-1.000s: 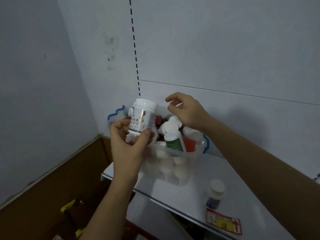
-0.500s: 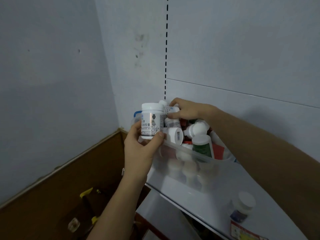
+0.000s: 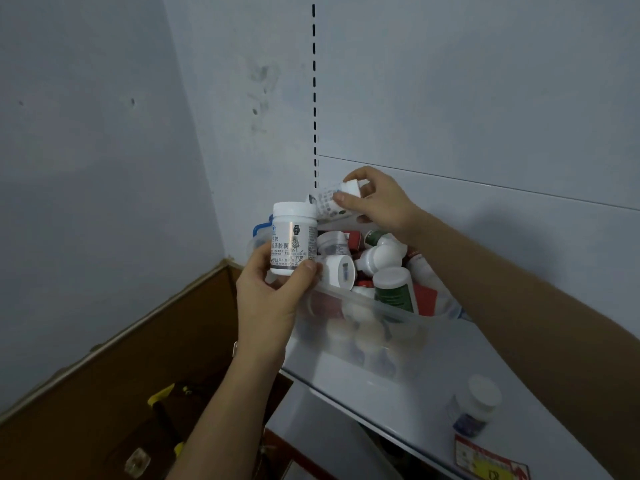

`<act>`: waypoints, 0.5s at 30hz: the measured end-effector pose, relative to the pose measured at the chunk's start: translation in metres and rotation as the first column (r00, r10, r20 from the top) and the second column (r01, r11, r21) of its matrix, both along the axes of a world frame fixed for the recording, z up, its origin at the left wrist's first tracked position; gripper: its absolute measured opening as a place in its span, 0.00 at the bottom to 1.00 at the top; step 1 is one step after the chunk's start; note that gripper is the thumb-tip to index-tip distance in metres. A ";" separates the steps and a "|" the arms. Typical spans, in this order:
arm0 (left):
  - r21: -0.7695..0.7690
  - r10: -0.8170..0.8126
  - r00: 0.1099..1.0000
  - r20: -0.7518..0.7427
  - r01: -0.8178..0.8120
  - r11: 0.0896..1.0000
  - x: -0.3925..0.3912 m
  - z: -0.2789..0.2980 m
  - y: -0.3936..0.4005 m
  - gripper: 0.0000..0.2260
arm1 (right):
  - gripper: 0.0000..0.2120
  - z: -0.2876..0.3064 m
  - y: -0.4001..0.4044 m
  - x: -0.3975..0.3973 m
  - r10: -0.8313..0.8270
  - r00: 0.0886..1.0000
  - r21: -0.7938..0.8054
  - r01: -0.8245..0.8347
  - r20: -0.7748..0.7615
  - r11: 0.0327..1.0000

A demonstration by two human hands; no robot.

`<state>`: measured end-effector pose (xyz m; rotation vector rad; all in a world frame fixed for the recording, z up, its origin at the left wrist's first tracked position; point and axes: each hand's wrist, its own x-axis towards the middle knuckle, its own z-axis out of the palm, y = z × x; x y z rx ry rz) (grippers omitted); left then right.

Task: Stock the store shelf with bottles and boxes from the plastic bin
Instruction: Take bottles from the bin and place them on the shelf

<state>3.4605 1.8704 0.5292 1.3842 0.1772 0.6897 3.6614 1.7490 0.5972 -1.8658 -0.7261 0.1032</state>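
1. Since 0.5 s ago: right hand (image 3: 377, 202) has lifted a small bottle (image 3: 332, 199) clear of the bin (image 3: 398, 317); earlier it was still down among the contents.
2. Right grip: fingers curled round that small bottle, held tilted above the bin's back edge.
3. Left hand (image 3: 273, 289) grips a white jar (image 3: 293, 239) upright, just in front of the bin's left end.
4. Bin sits on the shelf (image 3: 433, 386), full of bottles.
5. One lone bottle (image 3: 474, 405) stands on the shelf, right of the bin, near a price tag (image 3: 491, 460).
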 end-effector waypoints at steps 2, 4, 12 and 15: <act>-0.003 -0.022 1.000 0.014 0.022 1.000 0.000 0.002 -0.002 0.19 | 0.15 0.003 -0.018 -0.014 0.009 0.997 0.144 0.001 -0.071 0.990; -0.011 -0.047 0.998 0.034 0.047 0.999 0.000 0.004 -0.006 0.19 | 0.13 0.005 -0.038 -0.027 0.018 0.991 0.247 0.016 -0.134 0.969; -0.013 -0.166 0.982 0.094 0.168 0.986 0.005 0.016 -0.039 0.26 | 0.21 -0.004 -0.102 -0.091 0.014 0.950 0.554 0.169 -0.311 0.815; -0.030 -0.226 0.966 0.127 0.231 0.972 0.001 0.019 -0.052 0.24 | 0.29 -0.009 -0.118 -0.116 -0.043 0.948 0.569 0.225 -0.314 0.791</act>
